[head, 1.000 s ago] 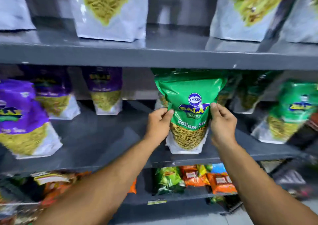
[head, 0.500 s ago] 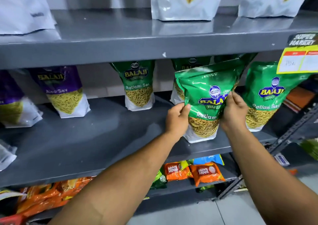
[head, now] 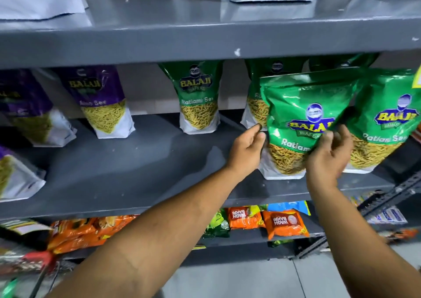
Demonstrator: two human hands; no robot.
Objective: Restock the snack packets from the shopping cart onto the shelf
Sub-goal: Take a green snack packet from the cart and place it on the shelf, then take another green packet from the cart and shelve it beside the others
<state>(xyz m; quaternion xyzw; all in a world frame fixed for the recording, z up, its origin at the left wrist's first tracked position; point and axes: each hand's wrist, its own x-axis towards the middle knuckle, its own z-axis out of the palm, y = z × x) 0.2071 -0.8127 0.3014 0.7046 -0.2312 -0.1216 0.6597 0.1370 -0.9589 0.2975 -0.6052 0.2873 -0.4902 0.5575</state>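
A green Balaji Ratlami Sev packet stands upright on the grey middle shelf, in front of another green packet and beside one more on its right. My left hand is just off the packet's left edge, fingers apart and holding nothing. In front of the packet's lower right, my right hand has loosely curled, blurred fingers that do not wrap around it. A red handle of the shopping cart shows at the bottom left, blurred.
A further green packet and purple Aloo Sev packets stand along the back of the same shelf. White pouches sit on the shelf above. Orange tea packs fill the shelf below. A slanted metal rack is at the right.
Both hands gripped the green packet's sides and set it on the shelf; now they have come off it. The view has shifted left and slightly down.
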